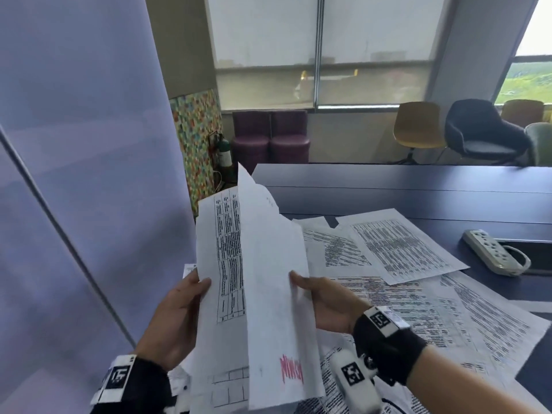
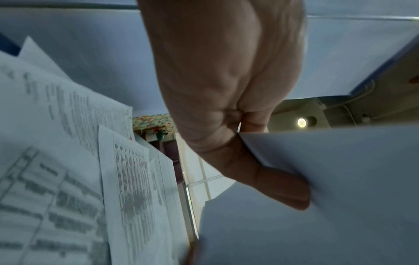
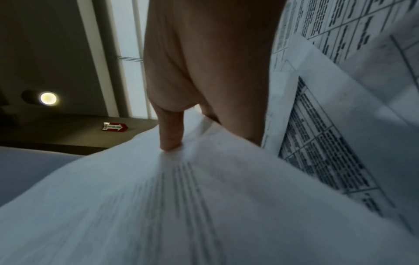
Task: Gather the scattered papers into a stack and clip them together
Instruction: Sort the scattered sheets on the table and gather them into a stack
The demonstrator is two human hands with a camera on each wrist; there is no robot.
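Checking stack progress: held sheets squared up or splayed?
Splayed. The held sheets fan apart at the top between left hand and right hand.

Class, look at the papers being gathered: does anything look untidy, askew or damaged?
Yes. The sheets held up by the left hand and right hand are fanned apart, edges unaligned. More papers lie overlapping at odd angles on the table. No tears show.

Both wrists have black straps with white blocks (image 1: 385, 319) carrying black square tags; the left wrist band (image 1: 119, 379) looks the same, hands bare.
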